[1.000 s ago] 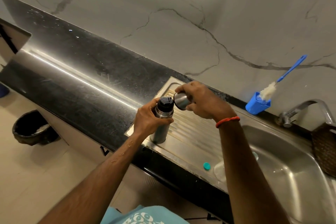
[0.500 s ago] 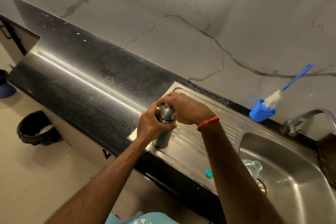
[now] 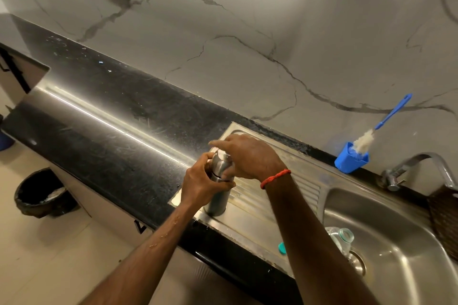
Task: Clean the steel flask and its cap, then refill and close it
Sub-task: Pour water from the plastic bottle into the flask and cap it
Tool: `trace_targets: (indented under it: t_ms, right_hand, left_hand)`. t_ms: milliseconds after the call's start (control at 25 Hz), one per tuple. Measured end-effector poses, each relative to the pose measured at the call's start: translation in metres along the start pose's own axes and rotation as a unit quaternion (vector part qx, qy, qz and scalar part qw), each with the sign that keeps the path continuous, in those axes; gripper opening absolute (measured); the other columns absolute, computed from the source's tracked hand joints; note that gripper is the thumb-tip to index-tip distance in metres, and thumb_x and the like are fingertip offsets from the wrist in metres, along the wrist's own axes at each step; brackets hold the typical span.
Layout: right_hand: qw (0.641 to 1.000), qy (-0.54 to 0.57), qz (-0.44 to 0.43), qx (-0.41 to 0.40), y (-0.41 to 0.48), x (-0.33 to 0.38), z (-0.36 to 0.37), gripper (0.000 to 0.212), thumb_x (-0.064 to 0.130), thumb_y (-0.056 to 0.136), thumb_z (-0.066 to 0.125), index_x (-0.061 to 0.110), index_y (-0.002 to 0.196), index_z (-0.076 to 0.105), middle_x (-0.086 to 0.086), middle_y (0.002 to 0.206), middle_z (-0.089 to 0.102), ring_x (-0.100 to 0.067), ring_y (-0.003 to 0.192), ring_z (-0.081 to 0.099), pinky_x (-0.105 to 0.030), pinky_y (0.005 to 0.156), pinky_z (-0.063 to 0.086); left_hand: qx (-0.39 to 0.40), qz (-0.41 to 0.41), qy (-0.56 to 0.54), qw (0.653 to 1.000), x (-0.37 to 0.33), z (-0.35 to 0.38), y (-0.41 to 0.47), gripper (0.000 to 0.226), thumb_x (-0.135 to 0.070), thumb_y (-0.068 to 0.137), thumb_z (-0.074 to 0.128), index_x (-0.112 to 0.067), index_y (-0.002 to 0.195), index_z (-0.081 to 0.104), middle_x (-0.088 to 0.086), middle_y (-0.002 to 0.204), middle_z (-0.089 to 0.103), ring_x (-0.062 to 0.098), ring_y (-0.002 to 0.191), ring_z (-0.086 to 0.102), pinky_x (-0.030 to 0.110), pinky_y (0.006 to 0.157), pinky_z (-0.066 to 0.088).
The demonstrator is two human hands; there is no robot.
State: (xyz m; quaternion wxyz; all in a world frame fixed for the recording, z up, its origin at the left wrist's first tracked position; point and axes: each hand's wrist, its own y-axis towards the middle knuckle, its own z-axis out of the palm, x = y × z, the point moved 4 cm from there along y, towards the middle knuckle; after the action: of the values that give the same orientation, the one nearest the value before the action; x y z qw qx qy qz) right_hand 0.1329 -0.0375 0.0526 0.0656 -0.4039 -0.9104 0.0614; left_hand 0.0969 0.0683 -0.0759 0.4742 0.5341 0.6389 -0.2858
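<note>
Left hand (image 3: pixel 202 184): fingers and thumb curled round the cylindrical steel flask (image 3: pixel 217 202), gripping just below its shoulder. Right hand (image 3: pixel 247 157): draped over the domed steel cap (image 3: pixel 221 162), fingers bent down round it, forefinger lying straighter across the top. This reads as a turning grip. The threads are hidden under both hands. A dark line shows where cap meets body, so how far the cap is seated cannot be told.

Position: the flask stands upright on the ribbed stainless drainboard (image 3: pixel 260 208), near its left front corner and well apart from the sink basin (image 3: pixel 401 250).

Judgement: this is the closing step, late in the task.

Notes for doing it well:
- The left hand should hold the body still and press it down on the drainboard, leaving all rotation to the right hand.
- The cap should stay square to the flask's axis, since a tilted start would cross-thread.
- Droplets show on the left forearm, and wet skin on smooth steel may slip, so the grip wants to be firm.
- Turning should stop at firm resistance.

Surroundings: a small teal bottle top (image 3: pixel 282 248) lies at the drainboard's front edge. A clear plastic bottle (image 3: pixel 339 238) lies in the basin. A blue-handled bottle brush (image 3: pixel 389 116) leans in a blue holder (image 3: pixel 350 161) by the wall, with a chrome tap (image 3: pixel 416 168) to its right.
</note>
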Motion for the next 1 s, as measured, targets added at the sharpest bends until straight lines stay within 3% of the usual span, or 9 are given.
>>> trace_targets:
  t_ms: [160, 320, 400, 480, 600, 720, 800, 920, 1000]
  right_hand:
    - [0.997, 0.016, -0.073, 0.004, 0.006, 0.007, -0.001, 0.054, 0.012, 0.078, 0.083, 0.025, 0.128, 0.067, -0.001, 0.121, 0.069, -0.020, 0.111, 0.064, -0.035, 0.094, 0.055]
    - [0.999, 0.006, 0.006, -0.047, 0.009, 0.001, 0.004, 0.041, 0.046, 0.087, 0.072, 0.021, 0.120, 0.069, -0.003, 0.107, 0.072, -0.019, 0.096, 0.067, -0.028, 0.077, 0.051]
    - [0.995, -0.026, 0.059, -0.074, 0.009, -0.002, 0.010, 0.051, 0.064, 0.089, 0.059, 0.016, 0.106, 0.068, -0.005, 0.094, 0.070, -0.018, 0.081, 0.064, -0.027, 0.066, 0.043]
    - [0.995, -0.011, 0.069, -0.065, 0.009, -0.004, 0.011, 0.056, 0.067, 0.089, 0.056, 0.016, 0.109, 0.065, -0.006, 0.098, 0.068, -0.018, 0.083, 0.062, -0.027, 0.067, 0.043]
    - [0.999, 0.025, -0.027, 0.003, 0.004, -0.001, -0.002, 0.060, 0.042, 0.084, 0.076, 0.025, 0.138, 0.054, -0.005, 0.127, 0.063, -0.020, 0.113, 0.059, -0.031, 0.087, 0.049]
    - [0.997, 0.037, -0.064, 0.028, 0.001, 0.006, -0.007, 0.048, 0.022, 0.086, 0.077, 0.022, 0.132, 0.063, -0.002, 0.124, 0.068, -0.018, 0.112, 0.062, -0.023, 0.083, 0.044]
    - [0.999, 0.022, -0.015, -0.043, 0.004, 0.006, -0.004, 0.035, 0.038, 0.092, 0.068, 0.021, 0.123, 0.069, -0.003, 0.113, 0.072, -0.017, 0.097, 0.066, -0.022, 0.074, 0.041]
    - [0.991, -0.042, 0.067, -0.104, 0.006, -0.001, 0.009, 0.046, 0.059, 0.094, 0.054, 0.018, 0.104, 0.070, -0.004, 0.092, 0.071, -0.015, 0.077, 0.063, -0.024, 0.066, 0.040]
    - [0.991, -0.048, 0.072, -0.102, 0.006, -0.004, 0.007, 0.046, 0.061, 0.093, 0.054, 0.021, 0.112, 0.068, -0.003, 0.098, 0.070, -0.017, 0.085, 0.064, -0.027, 0.069, 0.044]
  left_hand:
    - [-0.004, 0.011, 0.008, 1.000, -0.003, 0.001, 0.001, 0.087, -0.038, 0.058, 0.097, -0.031, 0.132, 0.052, -0.010, 0.112, 0.067, 0.009, 0.099, 0.066, 0.025, 0.088, 0.056]
    - [0.000, 0.000, 0.000, 1.000, -0.002, -0.001, -0.001, 0.083, -0.041, 0.057, 0.096, -0.033, 0.127, 0.052, -0.015, 0.106, 0.068, 0.009, 0.095, 0.069, 0.027, 0.081, 0.060]
    - [0.005, 0.005, -0.002, 1.000, -0.003, -0.001, -0.002, 0.074, -0.043, 0.057, 0.096, -0.036, 0.119, 0.056, -0.018, 0.106, 0.067, 0.008, 0.097, 0.069, 0.029, 0.081, 0.061]
    - [0.006, 0.011, -0.011, 1.000, -0.004, -0.002, -0.002, 0.067, -0.041, 0.058, 0.096, -0.042, 0.113, 0.058, -0.019, 0.108, 0.067, 0.007, 0.100, 0.068, 0.032, 0.083, 0.062]
    - [0.001, 0.010, 0.002, 1.000, -0.001, -0.001, -0.001, 0.080, -0.044, 0.057, 0.095, -0.035, 0.125, 0.053, -0.009, 0.110, 0.071, 0.010, 0.097, 0.071, 0.037, 0.084, 0.063]
    - [-0.003, 0.011, 0.006, 1.000, 0.000, -0.001, 0.000, 0.089, -0.043, 0.057, 0.096, -0.033, 0.133, 0.050, -0.004, 0.116, 0.071, 0.014, 0.102, 0.070, 0.037, 0.089, 0.061]
    - [-0.005, 0.008, 0.005, 1.000, -0.001, -0.001, -0.001, 0.084, -0.044, 0.057, 0.096, -0.032, 0.128, 0.053, -0.008, 0.111, 0.071, 0.013, 0.099, 0.070, 0.037, 0.086, 0.062]
    - [-0.001, 0.013, -0.007, 1.000, -0.002, -0.001, -0.003, 0.073, -0.043, 0.057, 0.096, -0.035, 0.117, 0.056, -0.019, 0.108, 0.065, 0.006, 0.099, 0.067, 0.032, 0.085, 0.062]
    - [0.002, 0.015, -0.012, 1.000, -0.003, -0.002, -0.003, 0.070, -0.041, 0.057, 0.096, -0.039, 0.114, 0.056, -0.022, 0.109, 0.064, 0.005, 0.101, 0.067, 0.028, 0.084, 0.060]
